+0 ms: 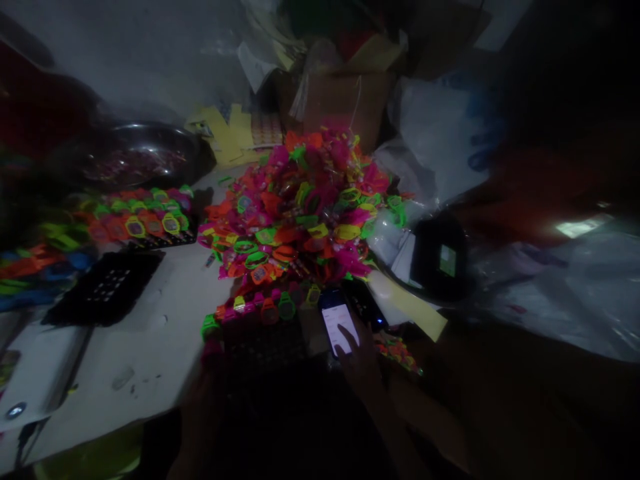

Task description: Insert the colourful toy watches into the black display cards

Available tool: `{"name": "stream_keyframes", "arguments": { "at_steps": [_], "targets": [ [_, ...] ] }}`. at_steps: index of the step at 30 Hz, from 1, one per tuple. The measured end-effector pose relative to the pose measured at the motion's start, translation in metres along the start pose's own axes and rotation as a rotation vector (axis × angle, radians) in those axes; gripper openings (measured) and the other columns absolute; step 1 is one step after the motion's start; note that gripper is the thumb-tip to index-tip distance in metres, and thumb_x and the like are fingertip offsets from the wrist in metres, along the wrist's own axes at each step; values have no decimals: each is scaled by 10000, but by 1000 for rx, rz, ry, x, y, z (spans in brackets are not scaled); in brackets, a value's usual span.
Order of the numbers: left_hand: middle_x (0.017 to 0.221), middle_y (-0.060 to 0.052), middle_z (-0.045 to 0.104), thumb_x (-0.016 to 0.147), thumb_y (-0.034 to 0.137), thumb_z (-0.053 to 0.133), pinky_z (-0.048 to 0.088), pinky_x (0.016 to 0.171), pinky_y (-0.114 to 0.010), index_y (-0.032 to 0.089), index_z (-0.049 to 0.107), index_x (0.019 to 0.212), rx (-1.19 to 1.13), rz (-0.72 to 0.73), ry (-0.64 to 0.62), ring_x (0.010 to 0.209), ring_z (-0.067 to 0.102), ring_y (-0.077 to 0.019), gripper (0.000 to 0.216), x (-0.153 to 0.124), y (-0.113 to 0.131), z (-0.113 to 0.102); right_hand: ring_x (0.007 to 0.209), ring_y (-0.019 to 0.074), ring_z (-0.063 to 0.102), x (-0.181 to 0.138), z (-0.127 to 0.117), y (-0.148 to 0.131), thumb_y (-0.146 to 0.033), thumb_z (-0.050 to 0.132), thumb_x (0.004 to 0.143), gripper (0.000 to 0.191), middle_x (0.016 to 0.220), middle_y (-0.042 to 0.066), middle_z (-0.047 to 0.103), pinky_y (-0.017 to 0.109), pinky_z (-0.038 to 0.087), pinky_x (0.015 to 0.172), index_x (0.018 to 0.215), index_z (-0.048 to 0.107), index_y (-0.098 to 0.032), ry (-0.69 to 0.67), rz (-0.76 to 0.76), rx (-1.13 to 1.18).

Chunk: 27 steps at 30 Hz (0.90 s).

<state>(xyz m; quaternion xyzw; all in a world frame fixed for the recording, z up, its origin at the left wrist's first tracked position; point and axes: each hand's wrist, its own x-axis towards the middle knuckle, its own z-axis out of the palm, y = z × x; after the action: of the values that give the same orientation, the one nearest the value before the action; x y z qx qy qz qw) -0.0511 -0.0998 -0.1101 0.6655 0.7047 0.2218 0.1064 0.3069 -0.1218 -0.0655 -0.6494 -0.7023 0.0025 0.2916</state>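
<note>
right hand [361,363] kinda loose, fingers spread over a lit phone [333,323], phone lying off the right end of a dark tray [265,347] edged with colourful watches [270,311], left hand [201,392] by its other end, too dark to tell the grip, big messy neon heap [300,227] just behind

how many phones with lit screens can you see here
1: the phone under the right hand, on the near side of the watch pile. Others may be hidden.
</note>
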Motion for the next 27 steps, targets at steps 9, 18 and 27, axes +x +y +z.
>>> {"name": "stream_keyframes", "arguments": {
  "at_steps": [9,18,27],
  "targets": [
    [1110,-130,655,834,372,428,530,773,-385,194,608,1112,-48,14,41,972,637,-288,376,0,3,2,1414,306,236,1,1,0,-365,458,934,527,1551,122,211,624,264,1091,1429,319,-251,-53,-20,-37],
    [1012,-86,664,813,394,484,528,744,-352,219,629,1039,-94,-90,63,907,635,-255,321,0,4,9,1389,282,305,-2,-4,1,-347,463,931,519,1504,132,317,592,296,1089,1417,320,-236,4,21,-2],
    [1024,-111,657,798,399,480,527,807,-408,203,631,974,-138,-97,31,969,627,-296,304,2,3,10,1376,292,324,-5,3,3,-347,465,933,499,1480,139,350,596,303,1080,1402,336,-238,31,57,-13]
  ]
}}
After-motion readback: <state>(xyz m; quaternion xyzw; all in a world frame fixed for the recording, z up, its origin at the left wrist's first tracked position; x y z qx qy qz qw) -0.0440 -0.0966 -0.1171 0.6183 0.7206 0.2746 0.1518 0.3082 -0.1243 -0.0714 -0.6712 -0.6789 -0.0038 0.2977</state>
